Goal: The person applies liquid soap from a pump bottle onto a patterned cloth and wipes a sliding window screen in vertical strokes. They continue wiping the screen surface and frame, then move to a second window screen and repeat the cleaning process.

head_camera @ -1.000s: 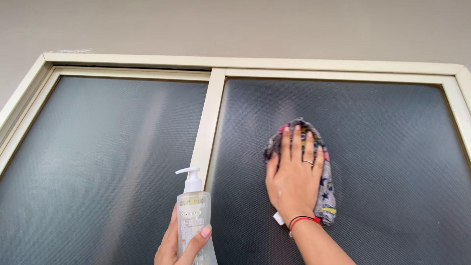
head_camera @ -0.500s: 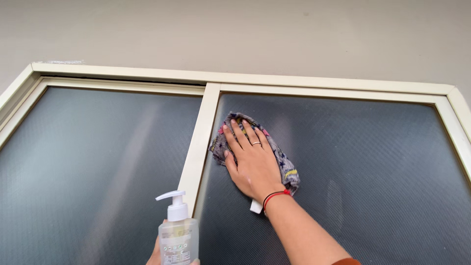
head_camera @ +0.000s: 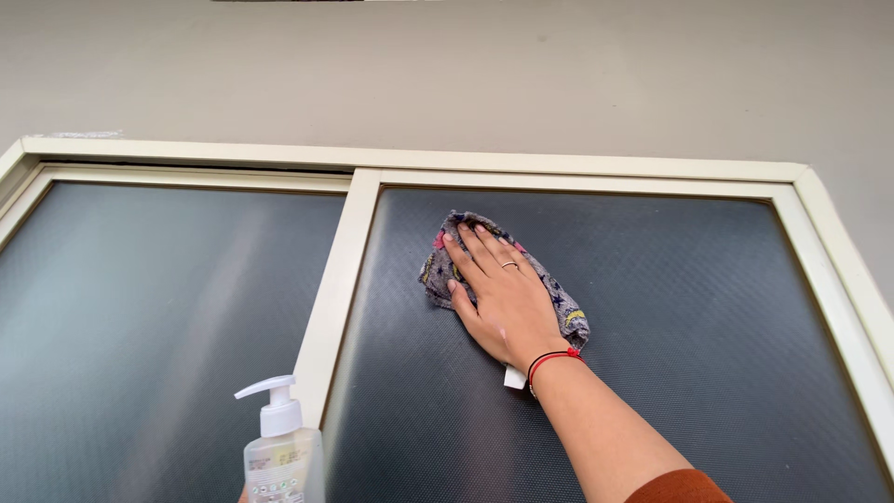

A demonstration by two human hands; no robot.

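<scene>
Now right hand (head_camera: 503, 303) flat, fingers spread, pressing patterned cloth (head_camera: 559, 303) on right window pane (head_camera: 708, 307) near top. Cloth likely soft, light, bunches easily; best pinned under palm. Left hand mostly hidden; grip on pump bottle (head_camera: 277, 447) unclear.

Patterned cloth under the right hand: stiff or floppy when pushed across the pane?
Likely floppy: the cloth lies bunched in folds under the right hand. Probably light, since a flat palm pins it to the pane. It may bunch rather than slide flat.

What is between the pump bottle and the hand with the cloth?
In the head view, the cream upright bar of the window frame stands between the pump bottle and the right hand pressing the patterned cloth on the dark pane.
</scene>
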